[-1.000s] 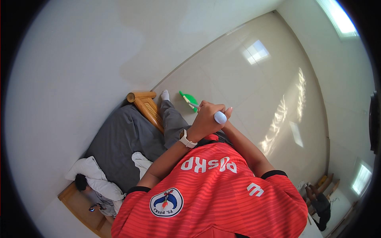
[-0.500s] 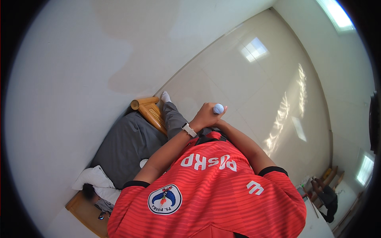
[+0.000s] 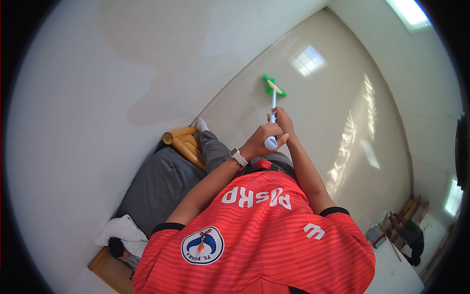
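Head view: looking down over a red shirt at both arms stretched forward above a glossy tiled floor.
Work in hand: a mop is being pushed over the floor; its green head rests on the tiles close to the foot of the white wall, well ahead of the person.
Doing it well: I judge the head should stay flat on the tiles, strokes should overlap, and the stick should be steered from the top hand while the lower one presses; near the wall, short strokes would keep the head from knocking it.
Left hand: closed firmly round the rounded top end of the pale stick, a watch on the wrist.
Right hand: wrapped shut round the stick just below the left hand, the two touching.
Mop position: the stick runs from the hands straight away to the green head.
Nearby: a bed with a grey cover and a wooden frame lies along the wall at the person's left; white pillows sit at its near end.
Far corner: dark furniture at the lower right, too small to tell.
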Tool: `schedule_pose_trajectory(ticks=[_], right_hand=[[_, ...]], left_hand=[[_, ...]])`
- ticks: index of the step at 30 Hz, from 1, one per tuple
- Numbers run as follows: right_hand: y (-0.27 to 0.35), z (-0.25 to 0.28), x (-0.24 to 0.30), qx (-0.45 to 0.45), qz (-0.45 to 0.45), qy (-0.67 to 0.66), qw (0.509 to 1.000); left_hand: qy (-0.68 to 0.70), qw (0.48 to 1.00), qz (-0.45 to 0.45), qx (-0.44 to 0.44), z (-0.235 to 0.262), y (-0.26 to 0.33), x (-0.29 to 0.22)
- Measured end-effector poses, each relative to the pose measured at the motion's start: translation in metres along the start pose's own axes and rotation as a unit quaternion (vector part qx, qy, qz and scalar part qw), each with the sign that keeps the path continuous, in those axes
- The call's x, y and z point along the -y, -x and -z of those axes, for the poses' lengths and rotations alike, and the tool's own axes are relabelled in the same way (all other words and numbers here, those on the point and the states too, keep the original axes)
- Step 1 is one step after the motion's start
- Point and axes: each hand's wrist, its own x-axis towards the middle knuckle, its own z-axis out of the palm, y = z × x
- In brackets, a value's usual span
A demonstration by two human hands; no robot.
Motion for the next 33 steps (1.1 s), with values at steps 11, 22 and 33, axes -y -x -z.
schedule_pose_trajectory(ticks=[11, 22, 33], right_hand=[[-0.001, 0.022, 0.064, -0.075, 0.061, -0.036, 0.995], [0.028, 0.000, 0.054, 0.203, 0.002, -0.051, 0.978], [0.082, -0.036, -0.001, 0.332, -0.100, -0.127, 0.929]], left_hand=[[0.003, 0.997, -0.034, 0.071, 0.066, -0.055, -0.052], [0.033, 0.977, 0.210, 0.011, 0.044, -0.074, -0.010], [0.010, 0.960, 0.276, 0.052, -0.009, -0.016, 0.034]])
